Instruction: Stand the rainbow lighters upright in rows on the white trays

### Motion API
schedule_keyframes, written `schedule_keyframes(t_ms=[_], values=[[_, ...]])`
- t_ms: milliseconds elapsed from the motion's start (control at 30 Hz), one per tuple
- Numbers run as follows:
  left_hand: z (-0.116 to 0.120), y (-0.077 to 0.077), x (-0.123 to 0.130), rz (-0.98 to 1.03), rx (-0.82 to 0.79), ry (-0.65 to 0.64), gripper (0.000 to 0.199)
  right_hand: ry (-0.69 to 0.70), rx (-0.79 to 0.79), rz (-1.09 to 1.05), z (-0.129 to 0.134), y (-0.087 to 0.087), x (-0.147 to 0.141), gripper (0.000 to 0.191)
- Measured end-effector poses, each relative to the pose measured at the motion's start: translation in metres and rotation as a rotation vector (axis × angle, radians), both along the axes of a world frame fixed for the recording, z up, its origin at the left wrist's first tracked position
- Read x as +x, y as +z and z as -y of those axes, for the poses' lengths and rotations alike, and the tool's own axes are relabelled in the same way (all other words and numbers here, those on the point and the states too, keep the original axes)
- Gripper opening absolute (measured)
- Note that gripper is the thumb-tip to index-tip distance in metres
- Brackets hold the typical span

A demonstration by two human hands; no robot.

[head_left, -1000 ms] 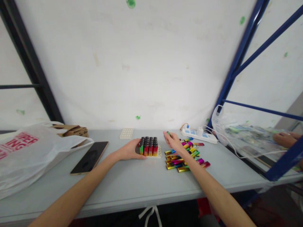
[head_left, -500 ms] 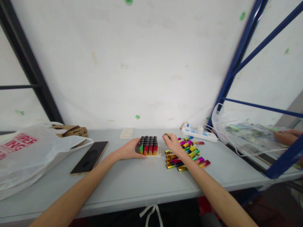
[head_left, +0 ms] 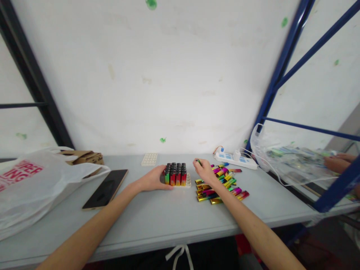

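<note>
Upright lighters (head_left: 176, 176) with black tops and red, yellow and green bodies stand in rows in a white tray (head_left: 188, 183). My left hand (head_left: 156, 177) is closed round the left side of these lighters and their tray, thumb in front and the other fingers hidden behind. To the right of the tray, above the table, my right hand (head_left: 204, 170) is closed on a lighter (head_left: 199, 162), of which only a small dark and green end shows. Beneath and beside the right wrist lies a loose pile of shiny coloured lighters (head_left: 219, 183).
Behind the tray lies a second white tray (head_left: 149, 159) with round holes. A phone (head_left: 106, 189) and a white plastic bag (head_left: 42, 187) are at the left. A power strip (head_left: 240, 159) sits at the back right. Beyond the blue frame (head_left: 277, 80), another person's hand (head_left: 337, 163) shows near plastic packets.
The view has shifted slightly. My right hand has turned a little with the lighter in it, and my left hand stays on the tray of lighters.
</note>
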State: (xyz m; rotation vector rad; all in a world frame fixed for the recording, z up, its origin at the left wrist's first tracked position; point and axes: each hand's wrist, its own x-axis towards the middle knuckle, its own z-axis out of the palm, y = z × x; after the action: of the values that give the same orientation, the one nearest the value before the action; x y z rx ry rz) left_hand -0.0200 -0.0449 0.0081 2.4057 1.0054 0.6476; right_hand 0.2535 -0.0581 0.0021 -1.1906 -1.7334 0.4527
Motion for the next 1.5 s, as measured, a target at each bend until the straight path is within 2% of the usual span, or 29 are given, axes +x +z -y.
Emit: schedule_keyframes(t_ms=[267,433,567,633,800,1000,1267,1400,1500], values=[[0.0,0.0,0.0,-0.006,-0.001,0.008,0.077,-0.021,0.015,0.064,0.003,0.003,0.0,0.041],[0.001,0.001,0.0,-0.031,0.002,0.004,0.075,0.089,-0.017,0.076,0.001,0.0,0.002,0.034],[0.0,0.0,0.0,-0.042,0.004,0.009,0.075,0.044,0.126,0.286,-0.002,-0.001,0.006,0.038],[0.0,0.0,0.0,-0.035,0.008,0.009,0.075,0.027,0.122,0.388,-0.001,0.0,0.007,0.039],[-0.001,-0.001,0.0,-0.009,-0.003,-0.004,0.076,0.045,0.088,0.452,-0.001,-0.001,0.008,0.033],[-0.002,-0.002,0.0,-0.002,0.011,-0.012,0.073,0.117,0.134,0.557,-0.008,-0.014,0.013,0.019],[-0.002,-0.003,-0.001,-0.024,0.002,0.006,0.074,0.16,0.073,0.616,-0.006,-0.011,0.015,0.017],[-0.003,-0.004,-0.001,-0.041,0.006,0.009,0.076,0.175,0.121,0.62,-0.01,-0.013,0.015,0.015],[-0.003,-0.004,-0.001,-0.055,0.006,0.021,0.078,0.185,0.1,0.639,-0.01,-0.015,0.015,0.016]])
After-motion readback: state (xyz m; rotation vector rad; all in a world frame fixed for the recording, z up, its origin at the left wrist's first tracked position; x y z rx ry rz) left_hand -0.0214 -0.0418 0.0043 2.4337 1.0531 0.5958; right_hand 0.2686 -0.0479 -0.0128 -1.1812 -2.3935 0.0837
